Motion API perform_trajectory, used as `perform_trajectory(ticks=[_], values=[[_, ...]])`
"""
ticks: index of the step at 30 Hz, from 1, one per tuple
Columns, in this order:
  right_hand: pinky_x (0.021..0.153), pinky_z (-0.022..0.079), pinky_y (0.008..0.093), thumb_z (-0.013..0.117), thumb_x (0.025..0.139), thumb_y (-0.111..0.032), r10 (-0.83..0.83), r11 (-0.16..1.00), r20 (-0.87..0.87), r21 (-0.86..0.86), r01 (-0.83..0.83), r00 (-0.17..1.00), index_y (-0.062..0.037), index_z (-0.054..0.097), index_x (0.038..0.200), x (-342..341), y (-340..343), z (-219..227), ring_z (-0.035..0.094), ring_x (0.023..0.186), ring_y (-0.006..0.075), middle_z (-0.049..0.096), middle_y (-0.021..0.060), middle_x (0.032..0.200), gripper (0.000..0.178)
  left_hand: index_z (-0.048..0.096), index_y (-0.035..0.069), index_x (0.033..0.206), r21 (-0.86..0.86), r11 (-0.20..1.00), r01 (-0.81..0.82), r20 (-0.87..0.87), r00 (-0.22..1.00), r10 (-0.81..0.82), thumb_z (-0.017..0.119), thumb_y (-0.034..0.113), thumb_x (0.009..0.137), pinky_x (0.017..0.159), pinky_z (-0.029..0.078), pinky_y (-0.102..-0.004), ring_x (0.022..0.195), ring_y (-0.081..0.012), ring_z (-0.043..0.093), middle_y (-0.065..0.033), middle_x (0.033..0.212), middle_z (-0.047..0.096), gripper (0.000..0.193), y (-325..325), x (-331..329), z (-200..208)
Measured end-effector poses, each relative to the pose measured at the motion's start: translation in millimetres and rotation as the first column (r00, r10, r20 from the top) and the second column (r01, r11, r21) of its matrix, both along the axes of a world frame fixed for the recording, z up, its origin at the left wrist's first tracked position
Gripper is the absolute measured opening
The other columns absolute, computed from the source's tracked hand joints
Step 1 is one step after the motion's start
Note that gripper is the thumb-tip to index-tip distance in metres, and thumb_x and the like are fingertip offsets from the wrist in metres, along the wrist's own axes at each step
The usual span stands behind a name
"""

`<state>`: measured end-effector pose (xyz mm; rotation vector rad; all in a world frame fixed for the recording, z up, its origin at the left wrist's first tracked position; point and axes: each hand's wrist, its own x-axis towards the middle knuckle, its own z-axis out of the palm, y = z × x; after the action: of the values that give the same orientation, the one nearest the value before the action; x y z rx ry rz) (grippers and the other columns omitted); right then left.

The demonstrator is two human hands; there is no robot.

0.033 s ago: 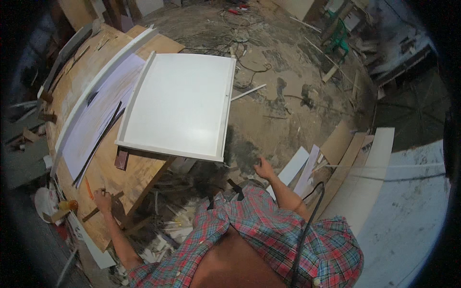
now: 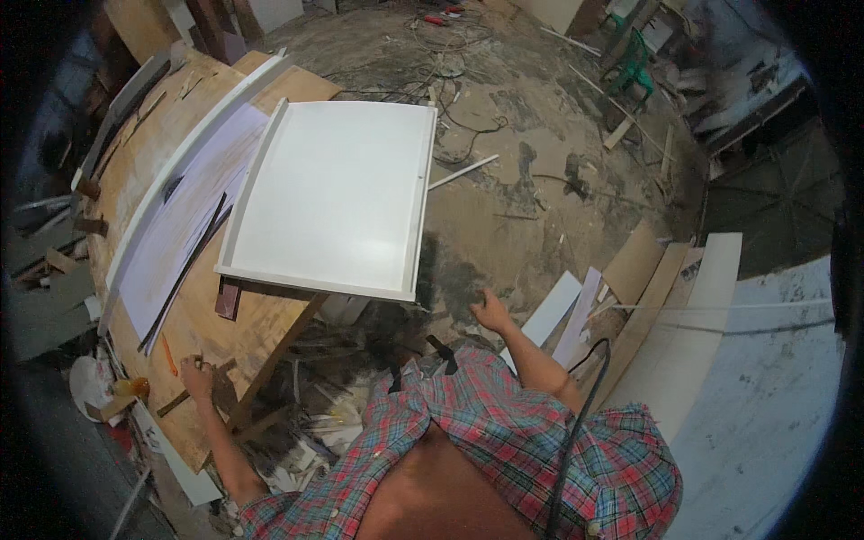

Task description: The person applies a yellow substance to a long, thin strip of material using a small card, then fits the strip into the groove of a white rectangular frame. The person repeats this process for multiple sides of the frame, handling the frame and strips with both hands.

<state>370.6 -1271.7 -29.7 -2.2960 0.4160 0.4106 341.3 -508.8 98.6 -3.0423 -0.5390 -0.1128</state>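
My left hand (image 2: 197, 378) rests near the front edge of the plywood-topped table (image 2: 265, 335), its fingers curled. Whatever they hold, if anything, is too small to make out. Beside it lie an orange stick-like tool (image 2: 169, 355) and a thin dark strip (image 2: 173, 402), partly covered by the hand. My right hand (image 2: 490, 313) hangs above the floor with its fingers curled in and one digit pointing up; nothing shows in it. Between and beyond my hands, a white panel with raised edge strips (image 2: 328, 193) lies on the table and juts past its right side.
A lilac sheet (image 2: 171, 247) and a long white strip (image 2: 184, 162) lie on the table's left. Several boards (image 2: 661, 297) lean at the right near a pale blue surface (image 2: 765, 378). Cables (image 2: 472, 126) and a white stick (image 2: 463, 172) lie on the floor. A black cord (image 2: 576, 432) crosses my right arm.
My right hand has shifted slightly to the left. The left hand stays by the orange tool, with its fingers a little changed in pose. The panel stays on the table.
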Motion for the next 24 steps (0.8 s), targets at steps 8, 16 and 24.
perform_trajectory(ticks=[8,16,24], values=[[0.079,0.05,0.0395,0.067,0.081,-0.022,-0.016,0.989,0.006,0.144,0.015,1.0,-0.0031,0.049,0.129,-41.7,-50.7,-7.0,0.065,0.083,0.0301,0.066,0.0167,0.087,0.054,0.069,0.01,0.091,-0.033,0.998,0.046,-0.436,0.898,-0.056,0.078,0.021,0.071,0.083,0.049,-0.0436,0.098,-0.0337,0.06,-0.0167,0.101,0.062,0.024,-54.6,6.2,13.0],[0.075,0.052,0.0434,0.068,0.077,-0.02,-0.392,0.918,-0.176,-0.142,0.371,0.903,-0.0022,0.057,0.115,-281.6,-219.4,-137.0,0.066,0.074,0.0289,0.065,0.0211,0.092,0.044,0.067,0.008,0.092,-0.136,0.99,0.024,-0.411,0.908,-0.078,0.074,0.016,0.074,0.073,0.052,-0.0419,0.085,-0.033,0.065,-0.019,0.091,0.066,0.021,-140.9,38.8,29.0],[0.039,0.043,0.0325,0.063,0.082,-0.011,-0.309,0.944,0.015,-0.118,0.308,0.951,-0.006,0.049,0.116,-423.9,-270.1,-196.9,0.057,0.047,0.0219,0.059,0.0106,0.069,0.037,0.07,0.008,0.105,-0.094,0.983,0.156,-0.507,0.842,-0.182,0.073,0.018,0.072,0.078,0.053,-0.0414,0.091,-0.0342,0.066,-0.0201,0.097,0.069,0.035,-143.8,66.7,3.5]])
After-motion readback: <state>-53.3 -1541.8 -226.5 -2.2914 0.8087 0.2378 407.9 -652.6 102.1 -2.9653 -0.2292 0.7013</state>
